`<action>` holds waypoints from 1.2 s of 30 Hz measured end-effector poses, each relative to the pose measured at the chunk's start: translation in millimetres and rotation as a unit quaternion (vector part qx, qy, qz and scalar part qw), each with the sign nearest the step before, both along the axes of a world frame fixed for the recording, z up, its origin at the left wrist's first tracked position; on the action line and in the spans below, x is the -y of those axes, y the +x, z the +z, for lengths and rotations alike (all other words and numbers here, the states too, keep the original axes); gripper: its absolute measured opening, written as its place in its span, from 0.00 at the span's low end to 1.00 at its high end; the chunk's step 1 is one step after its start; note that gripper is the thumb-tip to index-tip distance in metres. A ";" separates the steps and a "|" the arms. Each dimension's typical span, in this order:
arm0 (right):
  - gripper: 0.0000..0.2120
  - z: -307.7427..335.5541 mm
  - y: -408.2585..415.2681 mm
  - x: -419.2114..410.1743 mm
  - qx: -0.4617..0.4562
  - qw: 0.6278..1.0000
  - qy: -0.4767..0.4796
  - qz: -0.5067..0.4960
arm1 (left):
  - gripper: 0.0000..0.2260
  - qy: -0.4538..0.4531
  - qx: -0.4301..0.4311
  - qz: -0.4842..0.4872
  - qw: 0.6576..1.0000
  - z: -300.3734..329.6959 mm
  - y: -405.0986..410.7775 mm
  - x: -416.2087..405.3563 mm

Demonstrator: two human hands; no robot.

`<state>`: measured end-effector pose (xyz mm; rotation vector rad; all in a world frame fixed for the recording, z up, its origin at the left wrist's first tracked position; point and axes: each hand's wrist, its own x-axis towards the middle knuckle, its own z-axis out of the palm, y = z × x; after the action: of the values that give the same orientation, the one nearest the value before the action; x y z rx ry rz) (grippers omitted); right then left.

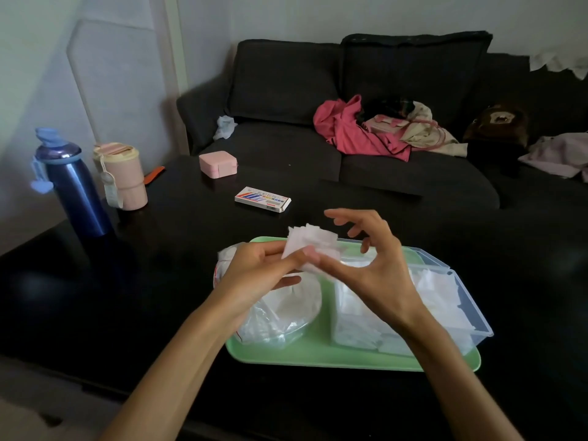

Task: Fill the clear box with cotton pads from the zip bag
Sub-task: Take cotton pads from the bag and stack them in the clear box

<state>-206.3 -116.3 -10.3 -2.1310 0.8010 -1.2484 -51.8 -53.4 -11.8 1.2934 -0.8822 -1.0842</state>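
Note:
A small stack of white cotton pads is pinched between my left hand and the thumb of my right hand, above a green tray. The other fingers of my right hand are spread. Under my left hand, on the left half of the tray, lies the crumpled clear zip bag with more pads inside. On the right half stands the clear box, its lid off, holding several white pads. My right forearm hides part of the box.
The tray rests on a dark table. Farther back lie a small printed carton and a pink case. A blue bottle and a pink cup stand at the left. A dark sofa with clothes is behind.

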 end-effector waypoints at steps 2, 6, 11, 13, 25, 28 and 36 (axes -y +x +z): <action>0.27 1.2 -7.7 3.5 -0.064 0.997 0.019 0.043 | 0.04 -0.004 0.015 -0.025 1.000 -0.8 1.4 0.5; 0.17 -0.5 -15.5 6.5 -0.062 0.990 0.107 0.061 | 0.06 0.003 0.061 -0.106 0.992 1.0 5.8 -0.5; 0.07 -1.7 -16.0 7.9 -0.003 0.981 0.176 0.076 | 0.06 -0.031 0.134 -0.142 0.980 1.2 8.0 -2.7; 0.10 -1.0 -18.9 10.8 -0.019 0.989 0.148 0.021 | 0.06 -0.036 0.154 -0.147 0.976 0.1 8.9 -3.5; 0.12 1.0 -27.0 1.6 -0.082 0.996 0.001 0.018 | 0.05 0.063 0.036 -0.115 0.991 2.9 0.6 8.2; 0.11 -2.2 -36.7 -0.1 -0.012 1.000 -0.001 -0.028 | 0.08 0.058 -0.034 -0.133 0.989 5.4 -10.9 13.2; 0.09 -15.3 -57.9 5.0 0.057 0.988 0.052 -0.136 | 0.13 0.049 -0.087 -0.123 0.987 -1.5 -53.6 29.2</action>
<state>-264.2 -121.2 -25.5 -1.8955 1.1102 -1.4166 -105.5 -82.6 -13.3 1.1680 -0.8807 -1.4285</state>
